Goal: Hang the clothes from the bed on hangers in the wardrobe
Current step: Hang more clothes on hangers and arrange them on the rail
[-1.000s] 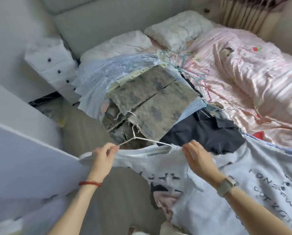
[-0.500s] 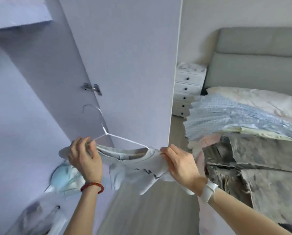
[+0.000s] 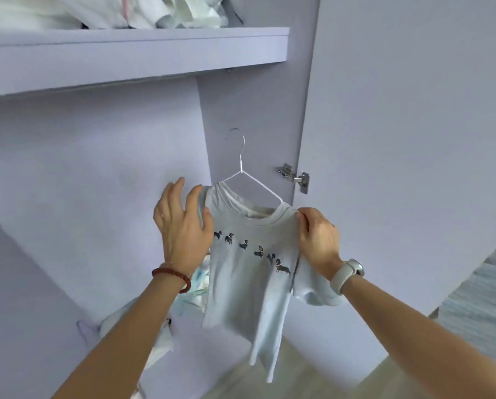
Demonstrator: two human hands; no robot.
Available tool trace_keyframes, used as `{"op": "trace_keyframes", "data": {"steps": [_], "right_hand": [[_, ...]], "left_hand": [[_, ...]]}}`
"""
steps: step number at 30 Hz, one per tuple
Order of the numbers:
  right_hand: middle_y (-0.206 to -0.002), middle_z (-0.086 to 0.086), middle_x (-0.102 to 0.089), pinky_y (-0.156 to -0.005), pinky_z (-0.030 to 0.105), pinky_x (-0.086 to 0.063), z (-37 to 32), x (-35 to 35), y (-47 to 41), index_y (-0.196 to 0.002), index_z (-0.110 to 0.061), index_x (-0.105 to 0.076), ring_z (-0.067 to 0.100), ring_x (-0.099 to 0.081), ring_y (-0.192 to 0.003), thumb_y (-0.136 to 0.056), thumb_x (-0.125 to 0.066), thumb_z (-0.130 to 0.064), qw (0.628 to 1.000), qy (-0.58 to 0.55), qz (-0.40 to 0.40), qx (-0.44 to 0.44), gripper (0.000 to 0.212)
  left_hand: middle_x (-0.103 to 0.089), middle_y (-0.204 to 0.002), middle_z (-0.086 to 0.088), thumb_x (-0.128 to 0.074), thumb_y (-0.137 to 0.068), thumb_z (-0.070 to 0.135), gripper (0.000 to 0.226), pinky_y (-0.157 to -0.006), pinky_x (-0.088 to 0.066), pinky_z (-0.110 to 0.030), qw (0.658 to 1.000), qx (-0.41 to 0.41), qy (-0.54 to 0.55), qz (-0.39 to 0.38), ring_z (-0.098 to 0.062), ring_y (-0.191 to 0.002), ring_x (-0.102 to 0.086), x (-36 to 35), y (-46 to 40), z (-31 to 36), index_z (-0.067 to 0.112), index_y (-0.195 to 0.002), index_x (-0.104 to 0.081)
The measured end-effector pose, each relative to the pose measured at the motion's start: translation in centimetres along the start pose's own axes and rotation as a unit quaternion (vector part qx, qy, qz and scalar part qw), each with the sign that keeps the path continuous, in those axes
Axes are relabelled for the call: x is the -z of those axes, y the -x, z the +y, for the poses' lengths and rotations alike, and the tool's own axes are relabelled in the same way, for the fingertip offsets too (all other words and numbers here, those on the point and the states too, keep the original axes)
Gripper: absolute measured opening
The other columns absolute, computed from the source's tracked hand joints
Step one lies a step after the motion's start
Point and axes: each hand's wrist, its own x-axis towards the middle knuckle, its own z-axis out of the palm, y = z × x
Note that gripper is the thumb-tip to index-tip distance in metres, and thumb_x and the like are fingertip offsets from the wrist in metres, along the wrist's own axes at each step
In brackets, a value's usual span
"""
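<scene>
Right hand: the right hand [image 3: 317,236] is curled tight, pinching the soft shoulder seam of the small pale-blue cotton T-shirt [image 3: 249,272] just beside its ribbed collar.
Left hand: the left hand [image 3: 183,226] lies with fingers spread and nearly straight against the shirt's other shoulder, thumb at the fabric edge; it touches without clasping.
T-shirt: held up in front of the open wardrobe, draped on the thin white wire hanger [image 3: 245,177]; a slanting row of small dark dog prints crosses the chest, and the limp hem hangs down, slightly blurred.
Hanger: its slim metal hook curves up free in the air, catching on nothing.
Wrists: a red-brown beaded bracelet [image 3: 173,276] on the left, a pale-strapped round watch [image 3: 349,273] on the right.
Wardrobe: smooth matte lilac panels; a thick shelf [image 3: 131,50] above carries rumpled white cloth [image 3: 143,10].
Door: the lilac door [image 3: 408,125] stands open, with a shiny steel hinge [image 3: 295,177] just beside the hanger's arm.
Below: crumpled pale-blue and white garments [image 3: 154,338] lie low inside.
</scene>
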Motion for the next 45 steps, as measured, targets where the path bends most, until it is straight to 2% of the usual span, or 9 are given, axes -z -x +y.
{"op": "trace_keyframes", "data": {"steps": [6,11,15,22,27,31,36,42,45], "right_hand": [[-0.099,0.012,-0.065,-0.077,0.038,-0.041,-1.5,-4.2,-11.6,-0.102,-0.01,-0.057,0.036,-0.059,-0.092,-0.097,-0.034,-0.021,0.998,-0.057,0.007,0.003,0.026],[-0.094,0.017,-0.065,-0.072,0.038,-0.04,-3.5,-7.2,-20.9,-0.1,-0.007,-0.057,0.042,-0.058,-0.088,-0.096,-0.035,-0.023,0.993,-0.117,0.033,-0.007,0.027],[-0.098,0.018,-0.064,-0.066,0.033,-0.033,-5.3,-9.4,-25.9,-0.098,-0.004,-0.057,0.04,-0.058,-0.09,-0.096,-0.037,-0.02,0.984,-0.171,0.031,-0.027,0.026],[-0.11,0.02,-0.061,-0.077,0.038,-0.041,-3.9,-11.4,-28.0,-0.109,-0.009,-0.058,0.04,-0.056,-0.1,-0.098,-0.034,-0.026,0.99,-0.119,-0.067,-0.042,0.031],[-0.124,0.012,-0.044,-0.088,0.039,-0.041,-2.5,-11.3,-25.8,-0.133,-0.015,-0.043,0.034,-0.05,-0.108,-0.096,-0.04,-0.02,0.986,-0.146,-0.076,0.015,0.038],[-0.123,0.016,-0.049,-0.097,0.037,-0.036,-0.7,-9.9,-22.2,-0.133,-0.006,-0.044,0.034,-0.045,-0.11,-0.09,-0.046,-0.008,0.984,-0.125,-0.049,0.12,0.042],[-0.125,0.018,-0.055,-0.097,0.049,-0.043,4.4,-7.4,-13.4,-0.123,-0.002,-0.054,0.037,-0.051,-0.115,-0.085,-0.051,-0.009,0.978,-0.013,-0.082,0.19,0.039],[-0.129,0.017,-0.054,-0.099,0.054,-0.039,11.4,-3.2,1.9,-0.122,-0.003,-0.056,0.038,-0.048,-0.121,-0.081,-0.061,-0.004,0.992,0.081,-0.094,0.029,0.042],[-0.143,0.009,-0.04,-0.111,0.045,-0.023,14.2,-0.3,9.2,-0.134,-0.011,-0.045,0.028,-0.031,-0.135,-0.091,-0.049,-0.015,0.98,0.128,-0.112,-0.101,0.044]], "left_hand": [[-0.034,-0.146,-0.018,-0.056,-0.08,0.018,0.052,-0.106,-0.015,-0.06,0.967,-0.132,-0.203,0.08,-0.042,-0.135,-0.026,-1.2,-10.4,1.8,0.016,-0.132,-0.048],[-0.022,-0.151,-0.016,-0.052,-0.08,0.023,0.069,-0.108,-0.004,-0.06,0.936,-0.078,-0.315,0.136,-0.043,-0.138,-0.015,-2.6,-17.9,1.6,0.021,-0.144,-0.027],[-0.02,-0.152,-0.014,-0.06,-0.077,0.021,0.079,-0.107,-0.007,-0.062,0.915,-0.053,-0.375,0.14,-0.037,-0.137,-0.003,-3.4,-19.2,-0.1,0.02,-0.146,-0.021],[-0.023,-0.151,-0.014,-0.065,-0.073,0.019,0.085,-0.106,-0.009,-0.062,0.898,-0.058,-0.407,0.156,-0.035,-0.137,-0.005,-4.0,-19.5,-0.4,0.019,-0.146,-0.021],[-0.011,-0.153,-0.012,-0.058,-0.075,0.018,0.08,-0.108,-0.003,-0.06,0.935,-0.015,-0.312,0.168,-0.036,-0.14,-0.002,-5.7,-18.5,0.7,0.021,-0.146,-0.021],[-0.021,-0.151,-0.017,-0.054,-0.076,0.023,0.072,-0.107,-0.009,-0.063,0.966,0.012,-0.242,0.094,-0.038,-0.14,-0.013,-9.2,-13.9,1.2,0.021,-0.143,-0.028],[-0.037,-0.143,-0.021,-0.076,-0.066,0.019,0.074,-0.099,-0.02,-0.07,0.974,0.062,-0.206,-0.072,-0.044,-0.132,-0.031,-12.8,-4.9,1.3,0.014,-0.135,-0.047],[-0.052,-0.132,-0.017,-0.075,-0.068,0.014,0.056,-0.095,-0.032,-0.064,0.962,0.053,-0.105,-0.248,-0.042,-0.124,-0.044,-14.2,7.4,2.8,0.009,-0.122,-0.06],[-0.053,-0.132,-0.015,-0.073,-0.069,0.011,0.055,-0.099,-0.031,-0.062,0.944,0.001,-0.049,-0.326,-0.038,-0.125,-0.045,-14.8,12.6,4.8,0.009,-0.122,-0.059]]}}
